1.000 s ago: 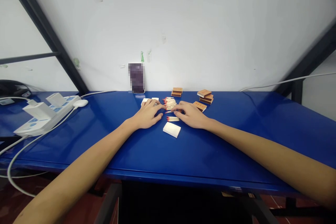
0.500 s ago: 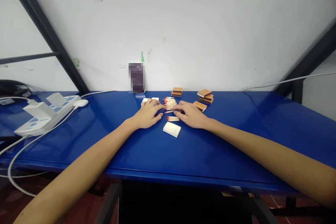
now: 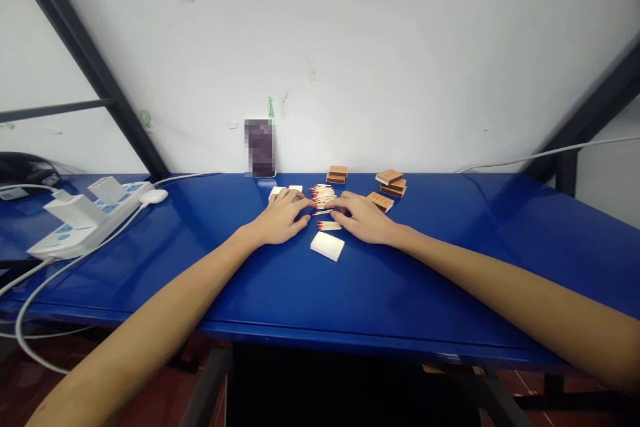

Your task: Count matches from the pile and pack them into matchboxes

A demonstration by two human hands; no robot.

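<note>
A pile of red-tipped matches lies between my two hands on the blue table. My left hand rests at its left side, index fingertip at the match heads and thumb held apart. From the right, my right hand reaches the plain ends, its index finger and thumb apart. A smaller row of matches lies just nearer to me. Below that row sits a white matchbox tray, apart from both hands. More white trays are partly hidden behind my left hand.
Brown matchboxes stand stacked near the wall, with another stack to the right and one matchbox beside my right hand. A phone leans on the wall. At the left lies a white power strip with plugs and cables.
Both hands stay in almost the same place. My right fingertips have shifted very slightly at the edge of the match pile.
</note>
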